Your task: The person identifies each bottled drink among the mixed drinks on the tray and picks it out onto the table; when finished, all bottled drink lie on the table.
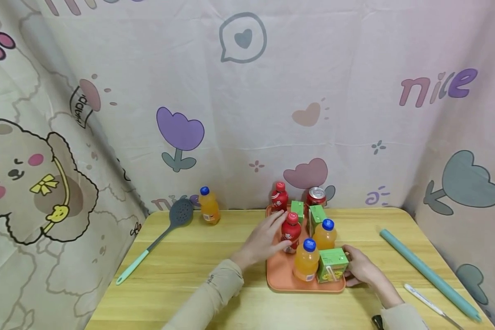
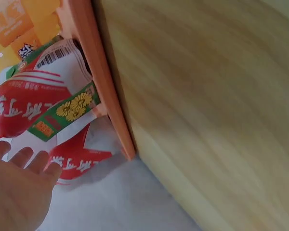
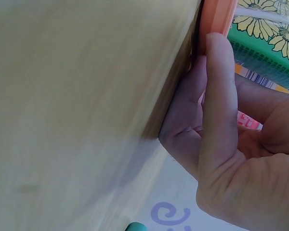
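An orange tray [image 1: 286, 283] on the wooden table carries drinks: red bottles [image 1: 290, 233], orange drink bottles [image 1: 306, 262] with blue caps, and green drink cartons [image 1: 333, 265]. My left hand [image 1: 261, 243] is at the tray's left side with spread fingers, beside the nearer red bottle. In the left wrist view the fingers [image 2: 24, 159] are loosely extended in front of the red labels. My right hand [image 1: 360, 266] is at the tray's right edge, next to the front carton. Its bent fingers [image 3: 219, 96] meet the tray rim [image 3: 216, 21] in the right wrist view, one tucked low by the table.
A red can [image 1: 316, 197] stands at the back right of the drinks. Another orange drink bottle [image 1: 209, 208] and a slotted skimmer [image 1: 165, 236] are on the left. On the right lie a teal rod [image 1: 429, 272] and a white-handled utensil [image 1: 425, 300]. A printed curtain [image 1: 247, 114] hangs behind.
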`<state>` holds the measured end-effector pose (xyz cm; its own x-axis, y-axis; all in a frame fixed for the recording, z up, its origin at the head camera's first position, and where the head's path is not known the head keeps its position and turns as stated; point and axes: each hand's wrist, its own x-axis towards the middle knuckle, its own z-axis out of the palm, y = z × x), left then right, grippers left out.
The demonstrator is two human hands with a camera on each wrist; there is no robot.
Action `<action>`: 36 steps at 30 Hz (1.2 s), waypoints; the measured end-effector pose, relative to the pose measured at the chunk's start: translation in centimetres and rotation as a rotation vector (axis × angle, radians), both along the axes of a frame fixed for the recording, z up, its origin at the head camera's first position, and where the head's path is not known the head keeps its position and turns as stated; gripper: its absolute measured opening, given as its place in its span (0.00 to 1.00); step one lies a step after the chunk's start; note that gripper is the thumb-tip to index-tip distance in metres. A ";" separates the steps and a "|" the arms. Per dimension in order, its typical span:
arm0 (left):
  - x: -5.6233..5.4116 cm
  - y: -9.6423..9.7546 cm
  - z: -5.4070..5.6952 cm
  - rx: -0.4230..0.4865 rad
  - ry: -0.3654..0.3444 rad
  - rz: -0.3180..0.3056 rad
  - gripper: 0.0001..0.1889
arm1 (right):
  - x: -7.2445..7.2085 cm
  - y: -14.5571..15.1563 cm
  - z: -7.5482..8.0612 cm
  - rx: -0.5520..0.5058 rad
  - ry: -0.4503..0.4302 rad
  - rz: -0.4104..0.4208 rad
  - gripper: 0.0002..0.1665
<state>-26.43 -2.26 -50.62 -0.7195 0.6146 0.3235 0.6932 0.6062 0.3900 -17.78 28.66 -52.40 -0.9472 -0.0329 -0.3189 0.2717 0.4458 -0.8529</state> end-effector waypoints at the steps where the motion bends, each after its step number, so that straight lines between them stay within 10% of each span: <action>1: 0.0 0.1 -0.1 0.015 -0.017 -0.002 0.44 | 0.0 0.0 0.0 0.000 0.001 -0.001 0.31; 11: 0.2 1.6 -1.1 0.287 -0.299 -0.021 0.42 | -0.1 0.0 0.2 0.002 -0.003 -0.001 0.33; 36: 0.6 1.5 -1.7 0.680 -0.637 0.041 0.32 | 0.0 -0.1 0.1 0.015 -0.008 -0.004 0.33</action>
